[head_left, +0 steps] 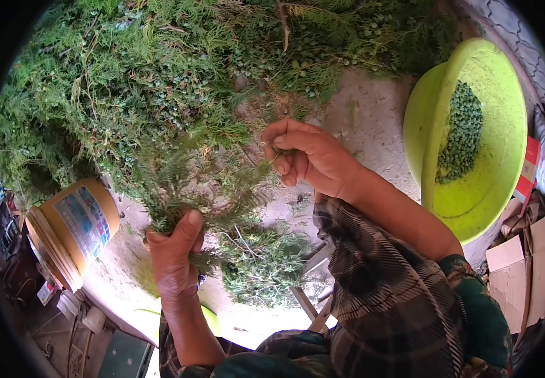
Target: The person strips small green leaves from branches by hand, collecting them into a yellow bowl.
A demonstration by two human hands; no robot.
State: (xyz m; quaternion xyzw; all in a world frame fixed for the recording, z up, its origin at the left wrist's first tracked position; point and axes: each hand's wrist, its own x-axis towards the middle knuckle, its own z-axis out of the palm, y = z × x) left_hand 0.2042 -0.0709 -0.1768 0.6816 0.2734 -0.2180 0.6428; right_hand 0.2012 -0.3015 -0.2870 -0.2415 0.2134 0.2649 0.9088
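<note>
My left hand [175,252] is closed around the base of a leafy evergreen sprig [171,183], whose feathery tips are blurred. To the right of it, my right hand [310,154] is raised with thumb and fingers curled together in a pinch. Something small seems to be at those fingertips, but I cannot make out what. A large pile of cut evergreen branches [159,82], dotted with small bluish-green cones, spreads beyond both hands. Loose sprigs [266,264] lie on the floor between my forearms. At the right, a tilted yellow-green basin [493,183] holds a heap of small green cones [461,132].
A tan bucket [99,211] with a printed label lies tilted on the left. Cardboard [511,271] and a red box [529,170] sit beyond the basin. Part of a wooden frame [304,302] and a bright yellow-green rim [209,321] show near my body.
</note>
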